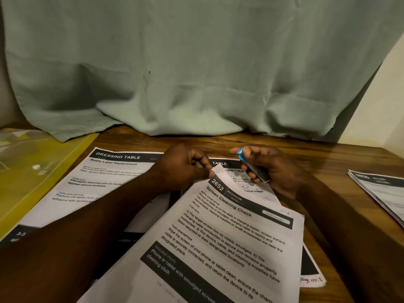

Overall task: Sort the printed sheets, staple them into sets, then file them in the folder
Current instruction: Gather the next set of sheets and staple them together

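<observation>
My left hand (185, 165) pinches the top corner of the "Screen Cleaning Check" sheet (218, 237) on the bench (328, 158), while my right hand (269, 167) grips the blue stapler (251, 165) just beside it.

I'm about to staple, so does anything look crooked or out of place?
Yes. The Screen Cleaning Check sheet lies rotated, out of line with the Dressing Table sheet. The left hand pinches its top corner; the right hand holds the blue stapler apart from that corner.
</observation>
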